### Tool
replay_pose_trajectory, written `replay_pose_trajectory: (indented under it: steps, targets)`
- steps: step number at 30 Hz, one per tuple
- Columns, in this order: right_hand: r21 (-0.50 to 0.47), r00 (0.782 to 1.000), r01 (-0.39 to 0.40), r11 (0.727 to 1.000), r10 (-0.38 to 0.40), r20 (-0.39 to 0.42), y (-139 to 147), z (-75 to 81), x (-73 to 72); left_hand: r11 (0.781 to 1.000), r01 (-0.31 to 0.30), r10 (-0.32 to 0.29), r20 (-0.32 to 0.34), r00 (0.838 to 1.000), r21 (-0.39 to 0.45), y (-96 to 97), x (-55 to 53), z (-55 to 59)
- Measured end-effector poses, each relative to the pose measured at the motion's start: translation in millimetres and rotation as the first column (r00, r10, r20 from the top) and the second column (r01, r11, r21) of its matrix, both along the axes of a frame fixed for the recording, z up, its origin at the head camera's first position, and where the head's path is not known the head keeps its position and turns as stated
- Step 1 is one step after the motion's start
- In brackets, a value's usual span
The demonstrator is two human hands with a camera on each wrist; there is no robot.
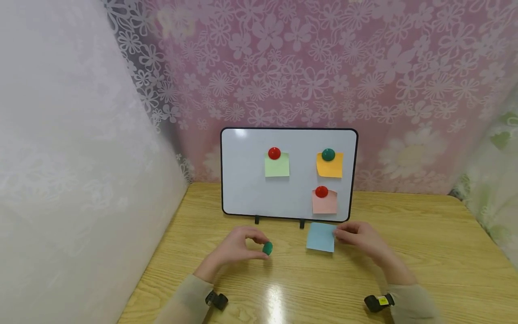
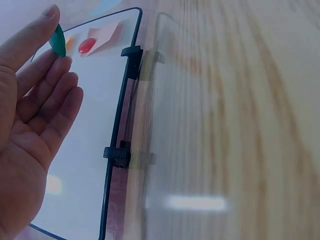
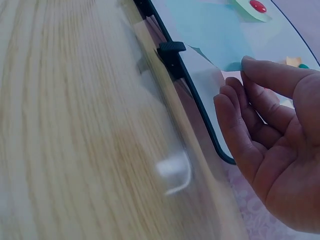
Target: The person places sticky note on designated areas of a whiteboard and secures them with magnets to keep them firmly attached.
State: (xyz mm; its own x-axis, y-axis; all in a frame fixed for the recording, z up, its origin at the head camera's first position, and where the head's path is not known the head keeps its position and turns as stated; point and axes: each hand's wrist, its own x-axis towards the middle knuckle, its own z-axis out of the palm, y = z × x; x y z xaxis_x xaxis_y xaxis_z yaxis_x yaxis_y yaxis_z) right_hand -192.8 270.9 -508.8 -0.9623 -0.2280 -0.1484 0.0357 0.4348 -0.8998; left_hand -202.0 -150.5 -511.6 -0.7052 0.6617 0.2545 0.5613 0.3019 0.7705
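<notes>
My left hand (image 1: 238,245) pinches a round green magnet (image 1: 267,248) between thumb and fingertips, above the table in front of the whiteboard (image 1: 251,180). In the left wrist view the magnet (image 2: 58,41) shows edge-on. My right hand (image 1: 362,238) pinches the right edge of a light blue sticky note (image 1: 321,237), held just below the board's lower right part. The right wrist view shows the note (image 3: 210,30) at thumb and fingertip, overlapping the board. On the board, a red magnet (image 1: 274,153) holds a green note (image 1: 277,166).
Also on the board are an orange note (image 1: 332,168) under a green magnet (image 1: 328,155) and a pink note (image 1: 325,204) under a red magnet (image 1: 321,191). Black feet (image 1: 301,223) support the board on the wooden table (image 1: 437,243). A flowered curtain (image 1: 283,67) hangs behind.
</notes>
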Motion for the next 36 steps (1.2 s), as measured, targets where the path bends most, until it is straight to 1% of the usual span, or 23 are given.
replay_pose_trajectory:
  steps: [4,11,13,18,22,25,29,36]
  targets:
    - [-0.019,1.000,0.003,1.000,-0.003,0.009,-11.8,0.9,-2.5,1.000,0.002,-0.002,-0.001,1.000,-0.004,3.2,-0.4,2.5]
    - [-0.068,1.000,-0.010,0.998,0.010,-0.003,-30.7,3.7,-7.6,1.000,-0.020,0.019,-0.012,1.000,-0.023,8.5,-3.7,5.7]
    - [-0.073,1.000,-0.003,0.997,0.003,-0.003,-35.2,3.8,-9.3,1.000,-0.022,0.022,-0.014,1.000,-0.019,10.6,-4.9,6.9]
    - [-0.060,1.000,0.004,0.998,-0.004,-0.011,-49.0,5.5,-13.1,1.000,-0.021,0.021,-0.035,0.999,-0.009,15.3,-6.5,9.7]
    - [-0.054,1.000,0.006,0.999,-0.008,-0.026,-60.4,8.9,-16.7,1.000,-0.028,0.028,-0.065,0.997,-0.008,18.2,-7.2,11.8]
    - [-0.076,0.999,0.015,0.997,-0.018,-0.039,-67.2,10.8,-20.2,1.000,-0.024,0.024,-0.079,0.997,0.004,20.0,-8.2,12.7]
    - [-0.095,0.999,0.010,0.995,-0.015,-0.050,-74.0,12.7,-24.4,0.999,-0.013,0.016,-0.076,0.997,0.030,22.6,-10.5,13.6]
    - [-0.088,0.999,0.011,0.996,-0.015,-0.045,-83.7,15.3,-31.8,0.999,-0.036,0.038,-0.069,0.997,0.037,26.1,-13.6,13.5]
